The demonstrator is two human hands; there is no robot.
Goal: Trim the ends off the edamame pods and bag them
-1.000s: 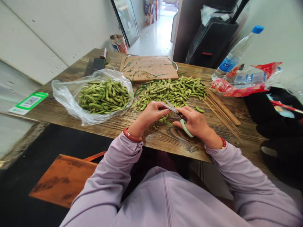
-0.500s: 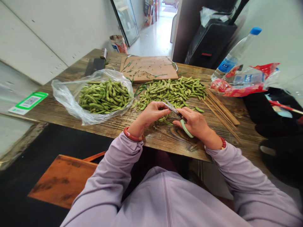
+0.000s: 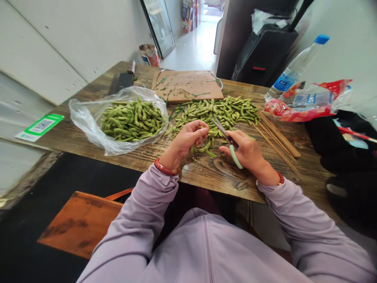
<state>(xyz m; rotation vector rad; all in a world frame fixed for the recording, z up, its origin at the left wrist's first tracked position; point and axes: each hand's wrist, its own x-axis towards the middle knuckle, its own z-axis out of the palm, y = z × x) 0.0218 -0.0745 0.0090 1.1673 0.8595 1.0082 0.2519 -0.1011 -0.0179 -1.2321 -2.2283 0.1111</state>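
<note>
My right hand (image 3: 246, 151) is closed round the pale green handles of a pair of scissors (image 3: 221, 129), whose blades point up and left toward the pods. My left hand (image 3: 188, 137) is closed in a pinch, a little left of the blades; what its fingers hold is hidden. Just beyond both hands lies a loose heap of green soybean pods (image 3: 219, 110). A few pods (image 3: 207, 147) rest on the table between the hands. To the left, a clear plastic bag (image 3: 86, 114) stands open with many soybean pods (image 3: 134, 120) inside.
A wooden cutting board (image 3: 188, 80) with green scraps lies at the back of the wooden table (image 3: 212, 173). Behind the bag is a dark cleaver (image 3: 120, 82). Wooden sticks (image 3: 278, 137), a water bottle (image 3: 291, 72) and red-and-clear packaging (image 3: 306, 104) are on the right.
My hands have moved apart. The scissors have come away from my left fingers, and the blades now sit a little to the right.
</note>
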